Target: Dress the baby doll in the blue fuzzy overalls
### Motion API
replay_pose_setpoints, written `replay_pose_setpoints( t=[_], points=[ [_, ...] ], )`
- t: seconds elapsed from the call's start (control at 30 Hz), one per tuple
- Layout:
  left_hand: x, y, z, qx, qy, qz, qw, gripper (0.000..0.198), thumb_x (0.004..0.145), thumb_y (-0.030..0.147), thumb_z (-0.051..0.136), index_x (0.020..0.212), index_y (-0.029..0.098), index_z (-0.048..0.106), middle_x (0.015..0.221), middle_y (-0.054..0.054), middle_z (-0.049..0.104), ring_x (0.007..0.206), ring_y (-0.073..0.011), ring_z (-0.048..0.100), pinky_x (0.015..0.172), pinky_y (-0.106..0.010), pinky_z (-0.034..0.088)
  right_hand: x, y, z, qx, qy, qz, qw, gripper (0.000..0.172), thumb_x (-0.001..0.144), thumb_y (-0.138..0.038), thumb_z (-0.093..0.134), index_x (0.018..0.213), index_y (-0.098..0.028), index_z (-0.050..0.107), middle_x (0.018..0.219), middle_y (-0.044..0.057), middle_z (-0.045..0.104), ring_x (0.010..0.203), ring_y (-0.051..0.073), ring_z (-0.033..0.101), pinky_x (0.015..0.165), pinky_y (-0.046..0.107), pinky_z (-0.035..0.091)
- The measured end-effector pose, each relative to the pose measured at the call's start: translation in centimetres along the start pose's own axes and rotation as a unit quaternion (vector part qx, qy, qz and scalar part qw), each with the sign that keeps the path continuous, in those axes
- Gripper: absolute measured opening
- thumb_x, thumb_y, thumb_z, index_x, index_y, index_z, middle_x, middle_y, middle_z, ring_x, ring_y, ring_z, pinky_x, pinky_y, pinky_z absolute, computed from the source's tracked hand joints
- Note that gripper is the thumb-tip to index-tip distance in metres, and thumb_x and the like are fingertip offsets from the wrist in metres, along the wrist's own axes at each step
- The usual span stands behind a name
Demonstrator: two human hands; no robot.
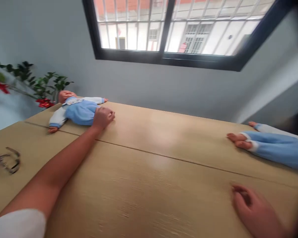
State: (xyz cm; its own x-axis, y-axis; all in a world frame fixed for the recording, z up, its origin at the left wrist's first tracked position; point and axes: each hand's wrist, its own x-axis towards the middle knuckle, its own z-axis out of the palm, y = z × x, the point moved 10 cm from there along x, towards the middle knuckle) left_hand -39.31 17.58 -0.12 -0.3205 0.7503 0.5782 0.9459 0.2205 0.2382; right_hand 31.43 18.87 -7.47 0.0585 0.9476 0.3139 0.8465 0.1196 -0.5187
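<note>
On the left, a baby doll in a blue and white outfit lies on its back, head toward the wall corner and arms spread. My left hand is closed at its lower end, covering the legs and feet; the fingers appear wrapped round them, though the grip is partly hidden. Over the table at the lower right, my right hand holds nothing. Its fingers are loosely curved, with a gap from the thumb. Beyond it lies a second doll, dressed alike, its bare feet pointing left and its head out of view.
The light wooden table has a seam running across it and meets a grey wall. A wristwatch or strap-like item lies at the left, blurred. Leafy plants with red bows stand behind the left corner. A barred window is above.
</note>
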Motion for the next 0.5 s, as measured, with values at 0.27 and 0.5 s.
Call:
replay_pose_setpoints(
  t=[0.27,0.5],
  points=[
    [-16.6,19.4,5.2,-0.129,-0.264,0.125,0.948,0.027,0.098,0.04,0.045,0.081,0.024,0.06,0.085,-0.002,0.068,0.07,-0.0187,0.06,0.066,-0.032,0.036,-1.5,-0.4,-0.6,0.05,-0.028,-0.04,0.998,0.03,0.081,-0.043,0.05,0.093,-0.022,0.068,0.096,0.011,0.074,0.088,0.03,0.069,0.087,0.046,0.053],
    [-19.1,22.8,5.5,-0.14,-0.311,0.152,0.928,0.03,0.099,0.042,0.042,0.08,0.024,0.058,0.083,-0.002,0.07,0.072,-0.0203,0.063,0.068,-0.031,0.038,5.1,6.9,-3.6,0.151,0.136,0.156,0.967,0.029,0.081,-0.035,0.052,0.099,-0.018,0.065,0.112,0.016,0.068,0.1,0.03,0.064,0.099,0.044,0.049]
  ],
)
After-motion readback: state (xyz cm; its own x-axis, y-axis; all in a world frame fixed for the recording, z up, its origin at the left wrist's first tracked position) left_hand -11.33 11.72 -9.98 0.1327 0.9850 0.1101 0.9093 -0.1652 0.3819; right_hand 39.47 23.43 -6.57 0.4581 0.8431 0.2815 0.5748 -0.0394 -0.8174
